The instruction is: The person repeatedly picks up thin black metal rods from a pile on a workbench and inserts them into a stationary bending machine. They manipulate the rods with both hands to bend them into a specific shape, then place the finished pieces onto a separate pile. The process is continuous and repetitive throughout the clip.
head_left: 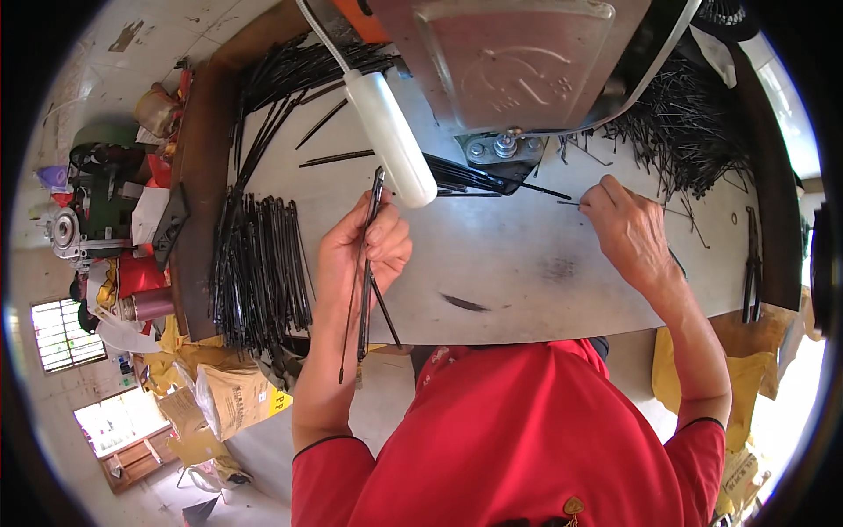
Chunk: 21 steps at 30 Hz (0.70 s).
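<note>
My left hand [364, 239] is closed around a few slim black metal rods [364, 303], which slant down past my wrist. My right hand [625, 227] is pinched at the end of a thin black rod [566, 203], to the right of the machine's base. Between the hands, a bundle of black rods [465, 176] lies under the metal press machine [527, 61], by its bolted plate [500, 147]. A white tube lamp [391, 136] on a flexible neck hangs just above my left fingertips and hides part of the bundle.
A thick stack of black rods [259, 272] lies on the left of the metal tabletop [492, 255]. At the back right is a tangled heap of thin black wire pieces [689, 127]. Pliers [752, 263] lie near the right edge. Cartons [233, 400] stand beyond the table at lower left.
</note>
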{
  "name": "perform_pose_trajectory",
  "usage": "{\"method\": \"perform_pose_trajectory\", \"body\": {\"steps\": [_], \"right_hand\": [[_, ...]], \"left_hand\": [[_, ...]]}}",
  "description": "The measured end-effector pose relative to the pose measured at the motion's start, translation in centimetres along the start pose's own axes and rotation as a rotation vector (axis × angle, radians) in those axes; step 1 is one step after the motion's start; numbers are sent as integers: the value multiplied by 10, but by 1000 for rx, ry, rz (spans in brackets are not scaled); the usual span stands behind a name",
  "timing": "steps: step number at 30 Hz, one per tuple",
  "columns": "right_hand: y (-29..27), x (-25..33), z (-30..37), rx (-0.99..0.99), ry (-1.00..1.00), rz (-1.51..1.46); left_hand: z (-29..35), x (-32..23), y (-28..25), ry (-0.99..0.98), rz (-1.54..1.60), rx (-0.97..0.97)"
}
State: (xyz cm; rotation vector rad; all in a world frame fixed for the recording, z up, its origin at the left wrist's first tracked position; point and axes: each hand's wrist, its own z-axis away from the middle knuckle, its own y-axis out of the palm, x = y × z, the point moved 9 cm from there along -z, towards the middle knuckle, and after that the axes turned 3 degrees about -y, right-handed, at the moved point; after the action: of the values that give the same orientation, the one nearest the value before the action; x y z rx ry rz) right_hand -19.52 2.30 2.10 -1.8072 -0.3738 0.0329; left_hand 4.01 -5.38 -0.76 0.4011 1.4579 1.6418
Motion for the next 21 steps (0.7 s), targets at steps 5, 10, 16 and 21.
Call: {"method": "perform_pose_trajectory", "body": {"steps": [5,10,16,21], "right_hand": [[1,-4,-2,-67,59,-3],[-5,-22,10,-44,170,-151],[-3,-24,10,-45,357,-433],[1,-8,9,5,398,-546]], "left_hand": [[12,-6,-11,35,-142,-100],[89,-106,-18,495,-1871,-882],[42,-62,23,634,-1900,-627],[-3,-20,28,726,-2405,-488]]}}
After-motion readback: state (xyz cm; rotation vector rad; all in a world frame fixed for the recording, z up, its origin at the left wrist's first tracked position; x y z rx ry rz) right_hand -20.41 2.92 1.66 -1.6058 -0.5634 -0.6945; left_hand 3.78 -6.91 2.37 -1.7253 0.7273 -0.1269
